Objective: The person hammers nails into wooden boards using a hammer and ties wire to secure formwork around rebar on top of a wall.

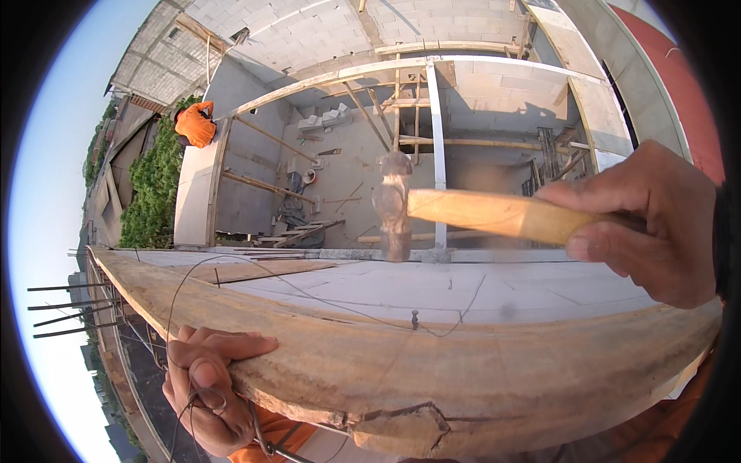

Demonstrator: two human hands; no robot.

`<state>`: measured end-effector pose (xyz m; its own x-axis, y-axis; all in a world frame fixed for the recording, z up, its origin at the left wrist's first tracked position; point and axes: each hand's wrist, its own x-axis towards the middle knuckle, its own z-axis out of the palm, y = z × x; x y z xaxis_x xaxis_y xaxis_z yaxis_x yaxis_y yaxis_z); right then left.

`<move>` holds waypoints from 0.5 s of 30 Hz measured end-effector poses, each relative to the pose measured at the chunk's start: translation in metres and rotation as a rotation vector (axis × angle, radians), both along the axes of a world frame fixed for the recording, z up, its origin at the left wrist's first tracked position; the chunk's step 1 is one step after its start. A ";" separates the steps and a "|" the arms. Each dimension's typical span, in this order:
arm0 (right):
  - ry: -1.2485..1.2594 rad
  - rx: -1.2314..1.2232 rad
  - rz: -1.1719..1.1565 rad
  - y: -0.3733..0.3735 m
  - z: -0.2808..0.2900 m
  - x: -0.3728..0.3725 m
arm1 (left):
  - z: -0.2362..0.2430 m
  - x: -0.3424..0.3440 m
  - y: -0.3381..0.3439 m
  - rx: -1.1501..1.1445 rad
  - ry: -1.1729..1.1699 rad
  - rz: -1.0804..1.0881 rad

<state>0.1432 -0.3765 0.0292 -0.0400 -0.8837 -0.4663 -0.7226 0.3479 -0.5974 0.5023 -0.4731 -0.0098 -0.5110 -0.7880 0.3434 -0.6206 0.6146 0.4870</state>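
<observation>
My right hand [652,224] is closed around the wooden handle of a hammer [396,204]. The hammer's metal head hangs in the air above the wall, slightly blurred. Across the lower part of the view lies a long wooden plank [478,359], its near edge split and broken. My left hand [204,386] grips the plank's near left edge, one finger stretched along its top. A thin dark wire [287,287] loops from around the left fingers over the plank. By the plank's far edge, a short nail [414,319] stands upright, apart from the hammer.
Beyond the plank runs a pale block wall [370,285]. Rooms lie far below, with timber props [367,116] and loose blocks [328,117]. A person in orange [195,125] is at a wall at far left. Steel bars [69,309] stick out at left.
</observation>
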 end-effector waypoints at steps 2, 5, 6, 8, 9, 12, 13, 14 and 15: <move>-0.004 0.135 0.240 -0.012 0.001 0.000 | 0.004 0.006 0.013 -0.034 -0.027 0.063; 0.080 -0.001 -0.139 -0.013 -0.002 0.006 | 0.001 0.011 0.009 -0.010 0.011 0.041; 0.111 -0.052 -0.290 -0.014 0.001 0.006 | -0.006 0.009 0.003 -0.013 0.034 0.021; 0.104 -0.105 -0.518 -0.016 0.026 0.016 | 0.003 0.003 0.007 -0.037 0.021 -0.008; 0.026 -0.102 -0.486 -0.020 0.019 0.011 | -0.004 0.002 0.002 -0.036 0.021 -0.013; -0.138 -0.061 -0.285 -0.014 0.010 -0.001 | 0.002 0.008 0.012 -0.060 0.011 0.003; -0.105 -0.003 -0.204 -0.009 0.000 -0.004 | -0.004 0.006 0.005 -0.058 0.019 -0.021; -0.092 0.054 -0.082 -0.009 -0.008 -0.004 | -0.003 0.007 0.009 -0.060 0.007 -0.005; -0.077 0.111 0.042 -0.010 -0.015 -0.004 | -0.002 0.009 0.013 -0.062 -0.006 0.012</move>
